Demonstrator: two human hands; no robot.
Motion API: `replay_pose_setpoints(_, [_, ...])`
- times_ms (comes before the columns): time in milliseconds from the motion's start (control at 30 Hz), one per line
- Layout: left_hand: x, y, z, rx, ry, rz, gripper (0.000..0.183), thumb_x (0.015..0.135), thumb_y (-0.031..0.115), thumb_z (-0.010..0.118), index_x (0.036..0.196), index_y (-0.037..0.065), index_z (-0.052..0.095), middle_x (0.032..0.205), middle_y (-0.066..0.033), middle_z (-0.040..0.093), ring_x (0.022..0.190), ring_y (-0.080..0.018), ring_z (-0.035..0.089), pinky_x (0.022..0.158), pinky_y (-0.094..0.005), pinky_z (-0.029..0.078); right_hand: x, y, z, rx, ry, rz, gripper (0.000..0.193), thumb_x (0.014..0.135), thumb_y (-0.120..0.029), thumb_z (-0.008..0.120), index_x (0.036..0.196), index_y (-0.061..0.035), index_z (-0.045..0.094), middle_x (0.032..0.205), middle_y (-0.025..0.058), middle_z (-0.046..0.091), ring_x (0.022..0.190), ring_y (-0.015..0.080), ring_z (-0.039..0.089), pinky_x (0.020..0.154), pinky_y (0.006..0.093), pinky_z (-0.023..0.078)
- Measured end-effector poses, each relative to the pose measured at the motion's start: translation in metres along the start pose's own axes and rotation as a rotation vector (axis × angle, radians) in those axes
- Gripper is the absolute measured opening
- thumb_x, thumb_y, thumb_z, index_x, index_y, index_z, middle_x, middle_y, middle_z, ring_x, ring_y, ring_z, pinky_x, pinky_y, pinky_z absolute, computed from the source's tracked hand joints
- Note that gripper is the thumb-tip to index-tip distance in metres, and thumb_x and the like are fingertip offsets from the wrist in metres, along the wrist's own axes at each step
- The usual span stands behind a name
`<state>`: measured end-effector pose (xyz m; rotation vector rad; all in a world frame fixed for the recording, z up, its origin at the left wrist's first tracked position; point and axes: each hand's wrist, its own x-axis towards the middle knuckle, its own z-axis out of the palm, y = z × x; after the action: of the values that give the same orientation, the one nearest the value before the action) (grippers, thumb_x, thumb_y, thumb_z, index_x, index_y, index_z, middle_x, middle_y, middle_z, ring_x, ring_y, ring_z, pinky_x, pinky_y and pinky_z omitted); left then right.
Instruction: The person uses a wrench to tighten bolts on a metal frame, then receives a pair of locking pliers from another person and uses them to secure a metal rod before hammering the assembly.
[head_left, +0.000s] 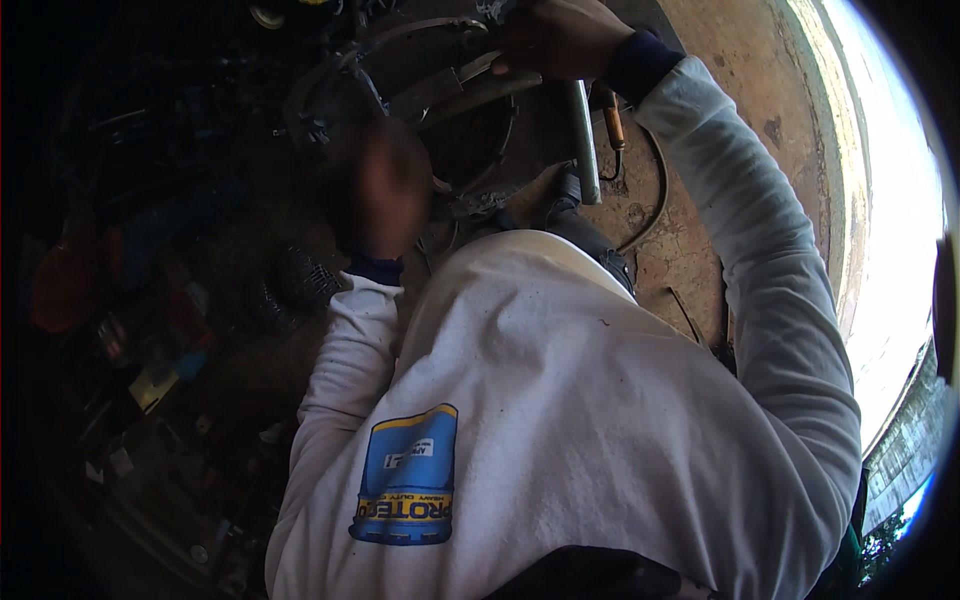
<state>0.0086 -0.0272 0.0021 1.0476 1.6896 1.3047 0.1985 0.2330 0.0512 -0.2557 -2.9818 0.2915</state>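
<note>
My left hand (390,190) is smeared, and its fingers cannot be made out. It is just below a curved metal piece (370,85) with a dark, worn surface. At the top, my right hand (565,40) is over the far end of the metalwork. Its fingers look curled, with one tip beside a flat metal bar (478,68); what they hold is in shadow. A round tube (480,98) lies slantwise below that bar, between my hands. Another grey pipe (584,145) points toward me under my right wrist.
Right of the pipe is an orange-brown handled tool (613,125), with a dark cable (660,190) curving over the stained floor (740,90). A thin rod (686,312) lies nearer. Dim clutter fills the left, including a red object (68,285) and a yellowish piece (152,388).
</note>
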Motion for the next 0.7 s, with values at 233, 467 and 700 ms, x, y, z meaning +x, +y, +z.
replay_pose_setpoints(233, [0.002, -0.002, 0.000, 0.014, -0.045, 0.021, 0.039, 0.091, 0.003, 0.062, 0.127, 0.000, 0.048, 0.098, -0.0070, 0.065, 0.087, -0.0112, 0.061, 0.077, -0.0258, 0.050, -0.077, -0.170, 0.020, 0.514, 0.194, 0.692, 0.034, 0.084, -0.027, 0.070, 0.116, -0.0152, 0.068, 0.089, 0.0102, 0.068, 0.074, 0.0307, 0.067, 0.063, 0.0394, 0.054])
replay_pose_setpoints(467, [0.003, -0.001, -0.002, 0.004, -0.042, 0.044, 0.040, 0.090, 0.003, 0.062, 0.128, 0.000, 0.047, 0.095, -0.0075, 0.065, 0.087, -0.0123, 0.062, 0.078, -0.0265, 0.050, -0.098, -0.156, 0.006, 0.378, 0.294, 0.668, 0.034, 0.081, -0.029, 0.072, 0.111, -0.0156, 0.071, 0.076, 0.0090, 0.067, 0.065, 0.0283, 0.065, 0.059, 0.0385, 0.052])
replay_pose_setpoints(700, [0.003, -0.005, -0.004, 0.002, -0.064, 0.032, 0.044, 0.089, 0.001, 0.062, 0.131, 0.001, 0.046, 0.095, -0.0065, 0.065, 0.088, -0.0119, 0.061, 0.079, -0.0260, 0.049, -0.086, -0.094, 0.007, 0.280, 0.282, 0.469, 0.032, 0.081, -0.038, 0.071, 0.107, -0.0189, 0.073, 0.075, 0.0078, 0.069, 0.067, 0.0273, 0.067, 0.061, 0.0384, 0.053])
